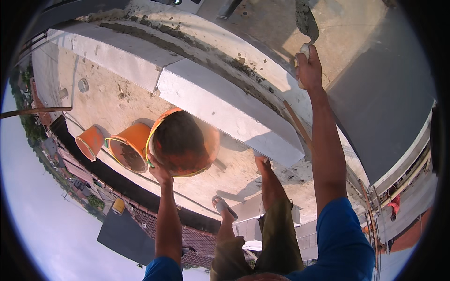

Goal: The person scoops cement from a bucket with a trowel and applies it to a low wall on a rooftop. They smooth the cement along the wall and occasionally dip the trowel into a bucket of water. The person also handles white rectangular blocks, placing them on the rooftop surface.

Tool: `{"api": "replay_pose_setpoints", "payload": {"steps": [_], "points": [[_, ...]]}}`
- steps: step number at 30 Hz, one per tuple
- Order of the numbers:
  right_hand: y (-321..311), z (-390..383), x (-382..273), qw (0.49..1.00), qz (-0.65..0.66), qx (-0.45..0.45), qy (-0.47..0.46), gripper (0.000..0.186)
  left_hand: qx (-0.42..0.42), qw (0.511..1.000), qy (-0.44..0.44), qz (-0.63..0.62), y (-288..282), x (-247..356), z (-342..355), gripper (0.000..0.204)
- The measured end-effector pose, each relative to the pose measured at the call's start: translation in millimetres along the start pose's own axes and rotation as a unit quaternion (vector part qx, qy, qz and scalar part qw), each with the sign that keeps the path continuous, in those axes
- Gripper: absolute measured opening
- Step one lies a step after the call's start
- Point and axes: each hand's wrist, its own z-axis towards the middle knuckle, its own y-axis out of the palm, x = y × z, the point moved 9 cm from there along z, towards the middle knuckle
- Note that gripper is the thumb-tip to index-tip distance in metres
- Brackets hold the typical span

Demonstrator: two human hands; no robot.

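My right hand [310,69] is closed around the pale handle of a trowel [307,24], whose blade is coated with wet grey mortar. It is held out beyond the block wall. My left hand [161,172] grips the rim of a large orange bucket [213,143], fingers bent over the edge. The bucket's mouth faces me, and dark residue coats its inside. Between my hands runs a low row of pale blocks [220,103], with a strip of mortar [187,50] along its far side.
Two smaller orange buckets, one mid-sized [136,136] and one small [91,140], lie left of the large one. My feet stand on the concrete floor near the blocks. A wooden strip [297,122] leans beside my right forearm. Tiled roofs [201,243] lie below the ledge.
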Motion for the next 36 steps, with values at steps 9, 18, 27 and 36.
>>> {"api": "replay_pose_setpoints", "payload": {"steps": [9,18,27,36], "points": [[194,-68,-45,0.944,-0.239,-0.211,-0.08,0.049,0.011,1.0,-0.018,-0.011,-5,-9,7,0.082],[78,-99,5,0.953,-0.161,-0.212,0.145,0.056,-0.025,0.999,-0.023,-0.012,14,19,-7,0.08],[121,-25,89,0.924,-0.198,-0.291,0.147,0.063,0.008,1.0,-0.024,-0.017,13,20,-15,0.082],[221,34,85,0.702,-0.573,-0.421,0.034,0.027,0.024,0.999,-0.014,0.017,13,15,-8,0.08]]}}
